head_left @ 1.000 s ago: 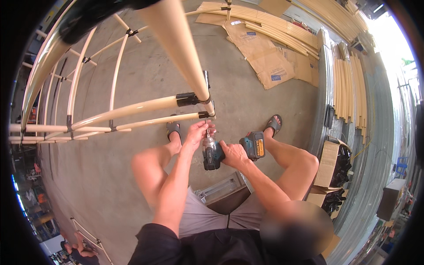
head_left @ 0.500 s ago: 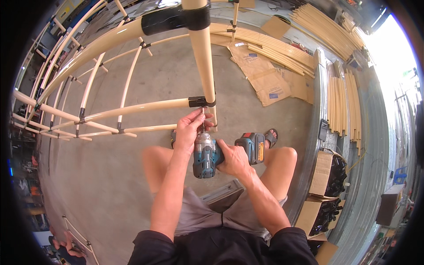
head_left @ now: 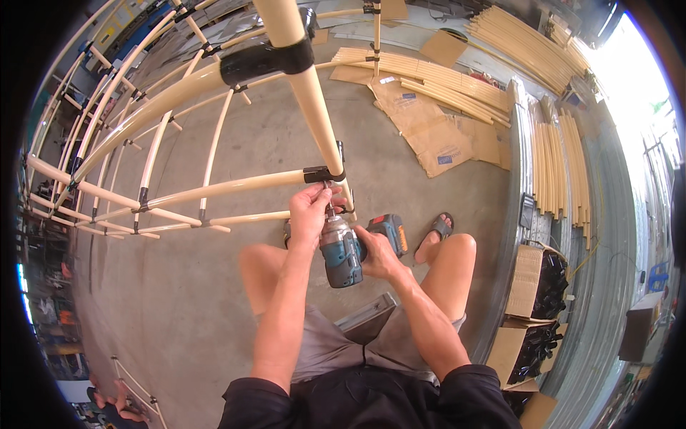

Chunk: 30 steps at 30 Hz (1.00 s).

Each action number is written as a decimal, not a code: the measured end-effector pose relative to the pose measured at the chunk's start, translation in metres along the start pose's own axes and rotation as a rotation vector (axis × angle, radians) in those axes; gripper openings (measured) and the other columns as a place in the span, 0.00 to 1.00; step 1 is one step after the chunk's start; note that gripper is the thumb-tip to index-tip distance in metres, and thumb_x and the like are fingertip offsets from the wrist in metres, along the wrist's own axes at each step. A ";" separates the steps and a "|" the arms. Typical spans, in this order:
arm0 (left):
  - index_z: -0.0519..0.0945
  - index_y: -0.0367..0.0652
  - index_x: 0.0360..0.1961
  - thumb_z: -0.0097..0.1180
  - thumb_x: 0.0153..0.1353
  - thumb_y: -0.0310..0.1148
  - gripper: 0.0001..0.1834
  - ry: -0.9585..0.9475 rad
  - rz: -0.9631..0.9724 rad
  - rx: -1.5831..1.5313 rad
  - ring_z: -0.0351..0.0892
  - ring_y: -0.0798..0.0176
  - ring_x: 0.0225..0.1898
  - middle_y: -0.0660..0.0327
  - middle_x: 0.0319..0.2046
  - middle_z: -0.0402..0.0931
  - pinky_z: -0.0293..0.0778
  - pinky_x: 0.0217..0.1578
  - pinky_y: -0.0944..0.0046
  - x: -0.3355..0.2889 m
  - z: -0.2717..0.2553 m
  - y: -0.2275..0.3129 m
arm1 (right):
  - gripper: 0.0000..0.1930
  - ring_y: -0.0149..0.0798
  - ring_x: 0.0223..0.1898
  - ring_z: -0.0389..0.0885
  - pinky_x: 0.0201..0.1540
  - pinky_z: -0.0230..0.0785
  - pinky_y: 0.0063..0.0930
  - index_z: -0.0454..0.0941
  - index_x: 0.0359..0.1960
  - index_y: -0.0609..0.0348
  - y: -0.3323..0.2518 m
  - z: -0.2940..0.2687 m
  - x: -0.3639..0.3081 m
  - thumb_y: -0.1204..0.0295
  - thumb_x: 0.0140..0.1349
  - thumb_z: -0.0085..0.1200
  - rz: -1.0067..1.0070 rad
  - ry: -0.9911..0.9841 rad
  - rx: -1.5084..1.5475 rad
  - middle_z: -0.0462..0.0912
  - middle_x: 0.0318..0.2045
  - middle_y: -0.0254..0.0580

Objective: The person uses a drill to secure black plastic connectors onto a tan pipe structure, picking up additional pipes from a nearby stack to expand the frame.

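Note:
My right hand (head_left: 381,252) is wrapped round the grip of a teal-and-black cordless impact driver (head_left: 341,256), its battery (head_left: 388,230) sticking out to the right. Its nose points away from me, up to a black pipe joint (head_left: 323,174) on a cream pipe frame. At the nose, my left hand (head_left: 311,213) pinches the thin driver bit just under that joint; whether a screw sits at its tip is hidden by the fingers. The joint ties a horizontal pipe (head_left: 236,183) to an upright pipe (head_left: 318,107).
A larger black joint (head_left: 268,58) sits higher on the upright. The frame spreads to the left. Cardboard sheets (head_left: 421,132) and bundled pipes (head_left: 557,164) lie beyond and right. Boxes of black joints (head_left: 547,282) stand at the right. Another person's hand (head_left: 121,404) shows lower left.
The view has shifted slightly, and the upright pipe now leans more to the left. The driver has tilted, its rear swinging right. Both hands keep their hold.

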<state>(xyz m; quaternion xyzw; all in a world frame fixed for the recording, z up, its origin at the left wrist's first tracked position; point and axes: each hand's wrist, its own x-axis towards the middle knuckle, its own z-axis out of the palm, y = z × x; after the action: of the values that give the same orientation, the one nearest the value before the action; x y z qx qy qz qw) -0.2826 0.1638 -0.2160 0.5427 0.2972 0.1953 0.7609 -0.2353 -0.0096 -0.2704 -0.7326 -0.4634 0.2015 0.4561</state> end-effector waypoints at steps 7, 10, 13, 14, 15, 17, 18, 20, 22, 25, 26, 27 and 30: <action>0.79 0.34 0.51 0.55 0.66 0.27 0.14 -0.142 -0.103 -0.272 0.84 0.62 0.40 0.52 0.43 0.83 0.80 0.39 0.65 -0.001 -0.017 -0.006 | 0.28 0.59 0.32 0.81 0.33 0.71 0.49 0.69 0.47 0.58 -0.076 -0.033 -0.003 0.76 0.38 0.60 0.162 -0.059 -0.403 0.81 0.28 0.55; 0.78 0.31 0.50 0.54 0.66 0.26 0.13 -0.142 -0.124 -0.302 0.84 0.60 0.40 0.51 0.42 0.83 0.80 0.40 0.64 0.002 -0.014 -0.005 | 0.27 0.59 0.30 0.81 0.32 0.71 0.49 0.70 0.46 0.58 -0.070 -0.039 0.003 0.75 0.38 0.61 0.117 -0.066 -0.471 0.81 0.24 0.55; 0.79 0.29 0.46 0.53 0.66 0.24 0.11 -0.068 -0.133 -0.274 0.85 0.59 0.37 0.51 0.39 0.83 0.82 0.35 0.64 0.008 -0.006 -0.009 | 0.26 0.59 0.29 0.81 0.32 0.71 0.48 0.71 0.44 0.58 -0.034 -0.031 0.003 0.75 0.38 0.63 0.034 -0.017 -0.301 0.79 0.22 0.55; 0.80 0.28 0.45 0.53 0.66 0.24 0.10 -0.035 -0.126 -0.251 0.85 0.59 0.35 0.51 0.38 0.83 0.83 0.33 0.64 0.013 -0.002 -0.010 | 0.26 0.60 0.28 0.80 0.31 0.71 0.47 0.72 0.44 0.58 -0.017 -0.025 0.004 0.74 0.37 0.64 -0.014 0.013 -0.215 0.79 0.21 0.55; 0.80 0.28 0.44 0.53 0.66 0.23 0.10 -0.053 -0.094 -0.248 0.85 0.59 0.35 0.51 0.37 0.83 0.83 0.33 0.64 0.012 0.002 -0.009 | 0.25 0.56 0.26 0.80 0.31 0.71 0.42 0.74 0.42 0.60 -0.008 -0.018 0.001 0.73 0.38 0.67 0.028 -0.013 -0.139 0.79 0.21 0.51; 0.80 0.28 0.43 0.52 0.66 0.23 0.10 -0.058 -0.064 -0.214 0.86 0.59 0.34 0.51 0.36 0.83 0.83 0.32 0.65 0.012 -0.001 -0.010 | 0.25 0.55 0.25 0.79 0.30 0.71 0.39 0.75 0.42 0.61 -0.009 0.000 -0.001 0.73 0.38 0.68 0.038 0.051 -0.073 0.79 0.22 0.51; 0.80 0.28 0.43 0.53 0.66 0.24 0.10 -0.062 -0.062 -0.230 0.86 0.59 0.34 0.51 0.36 0.83 0.83 0.33 0.66 0.013 -0.003 -0.010 | 0.24 0.53 0.25 0.80 0.31 0.71 0.37 0.76 0.41 0.62 -0.009 0.005 0.000 0.72 0.39 0.68 0.028 0.073 -0.064 0.80 0.22 0.51; 0.80 0.28 0.43 0.53 0.66 0.25 0.10 -0.056 -0.069 -0.170 0.86 0.59 0.34 0.51 0.36 0.83 0.83 0.33 0.66 0.010 -0.005 -0.006 | 0.24 0.52 0.25 0.81 0.32 0.71 0.37 0.77 0.41 0.63 -0.011 0.005 -0.001 0.72 0.39 0.68 0.077 0.051 -0.014 0.80 0.23 0.51; 0.80 0.28 0.43 0.53 0.67 0.26 0.10 -0.081 -0.027 -0.159 0.86 0.60 0.35 0.51 0.37 0.83 0.82 0.34 0.66 0.010 -0.008 -0.006 | 0.23 0.53 0.26 0.81 0.33 0.71 0.39 0.76 0.39 0.63 -0.014 0.002 0.000 0.73 0.38 0.68 0.097 0.035 0.039 0.80 0.23 0.52; 0.80 0.28 0.44 0.53 0.67 0.26 0.11 -0.080 -0.030 -0.172 0.86 0.60 0.35 0.51 0.37 0.83 0.83 0.34 0.66 0.010 -0.010 -0.011 | 0.21 0.56 0.26 0.79 0.31 0.70 0.40 0.74 0.36 0.63 -0.019 0.010 0.001 0.74 0.38 0.67 0.060 0.087 -0.051 0.79 0.22 0.52; 0.80 0.28 0.44 0.53 0.67 0.26 0.11 -0.083 -0.033 -0.170 0.86 0.60 0.36 0.51 0.38 0.83 0.83 0.34 0.66 0.008 -0.009 -0.008 | 0.20 0.58 0.26 0.78 0.30 0.68 0.41 0.72 0.34 0.62 -0.022 0.011 0.002 0.74 0.38 0.67 0.078 0.085 -0.056 0.78 0.21 0.53; 0.80 0.28 0.44 0.53 0.67 0.27 0.11 -0.086 -0.035 -0.167 0.86 0.60 0.36 0.51 0.38 0.83 0.82 0.34 0.66 0.006 -0.008 -0.007 | 0.21 0.58 0.27 0.79 0.31 0.69 0.42 0.72 0.37 0.61 -0.024 0.009 0.001 0.74 0.39 0.66 0.079 0.075 -0.071 0.79 0.22 0.54; 0.80 0.29 0.45 0.53 0.67 0.26 0.11 -0.086 -0.042 -0.185 0.85 0.60 0.37 0.50 0.39 0.83 0.83 0.35 0.65 0.005 -0.010 -0.004 | 0.24 0.59 0.32 0.81 0.34 0.71 0.45 0.74 0.43 0.57 -0.023 0.002 0.000 0.74 0.40 0.65 0.082 0.036 -0.140 0.81 0.24 0.55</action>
<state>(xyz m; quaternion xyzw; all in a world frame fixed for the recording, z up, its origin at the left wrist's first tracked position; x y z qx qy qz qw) -0.2861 0.1727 -0.2234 0.4717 0.2563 0.1827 0.8237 -0.2479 -0.0055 -0.2517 -0.7846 -0.4375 0.1741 0.4033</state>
